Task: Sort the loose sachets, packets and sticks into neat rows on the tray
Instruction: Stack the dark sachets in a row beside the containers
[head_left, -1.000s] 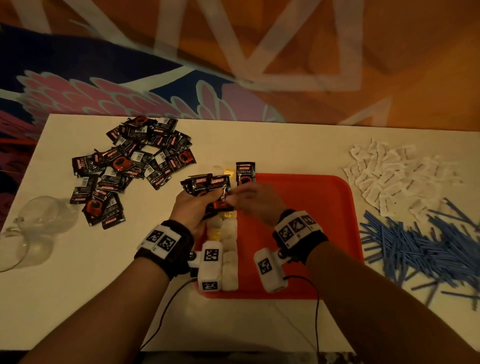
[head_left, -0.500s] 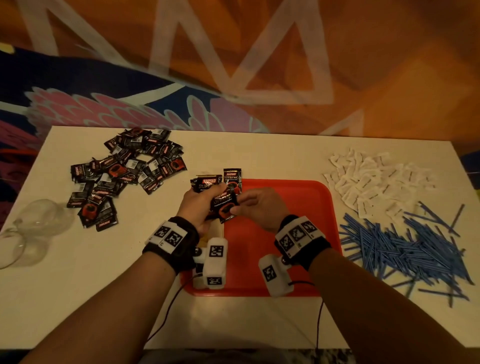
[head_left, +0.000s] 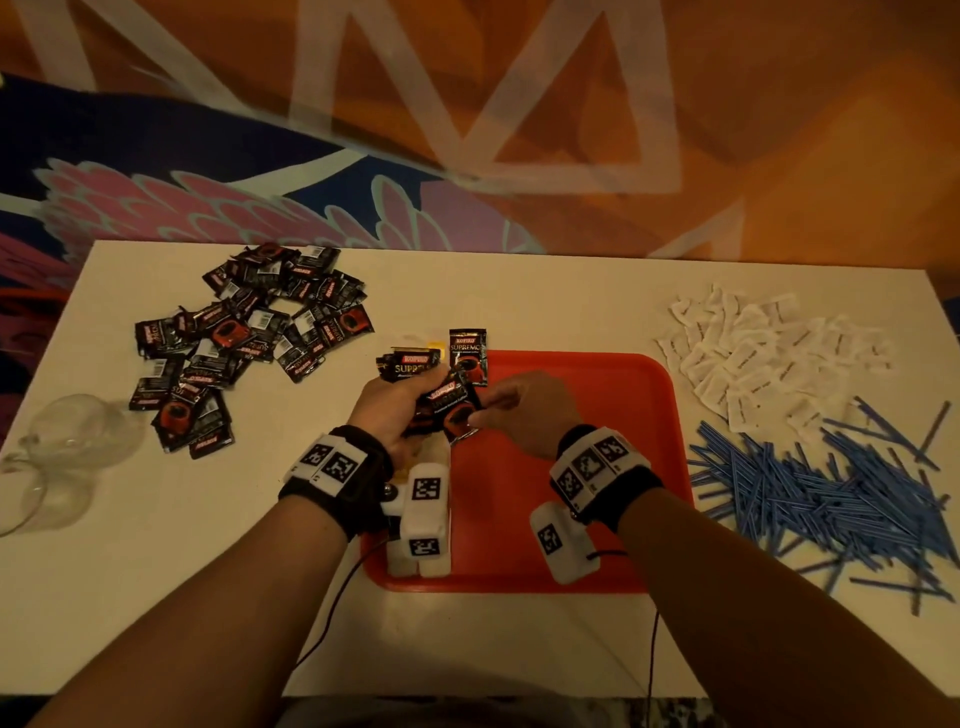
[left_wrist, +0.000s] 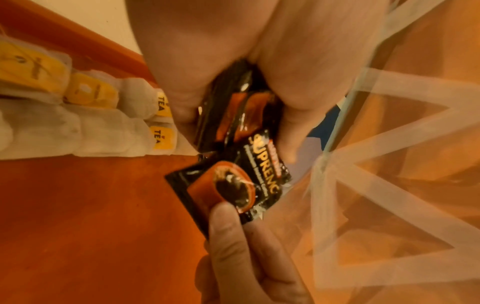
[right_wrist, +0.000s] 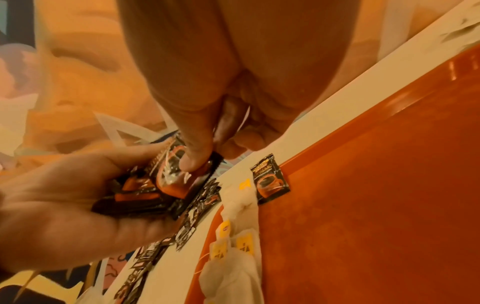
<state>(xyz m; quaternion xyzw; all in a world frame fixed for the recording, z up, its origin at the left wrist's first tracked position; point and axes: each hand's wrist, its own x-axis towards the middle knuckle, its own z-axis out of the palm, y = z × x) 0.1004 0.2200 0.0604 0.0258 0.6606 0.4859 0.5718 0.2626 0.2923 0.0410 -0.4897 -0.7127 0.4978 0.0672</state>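
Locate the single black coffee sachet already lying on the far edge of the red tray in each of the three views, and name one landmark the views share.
Head: the placed coffee sachet lies upright at the tray's far-left edge, just beyond both hands.
Left wrist: not in it; only the sachets in the hands show.
Right wrist: right of centre, at the far edge.
Shared landmark: the red tray.

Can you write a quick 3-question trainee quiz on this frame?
1. True or false: the left hand holds a bunch of coffee sachets.
2. What does the right hand pinch? A) blue stick B) coffee sachet C) tea bag
3. Which items already lie in rows along the red tray's left edge?

Key: 1 true. 2 B, one coffee sachet. 3 tea bags.
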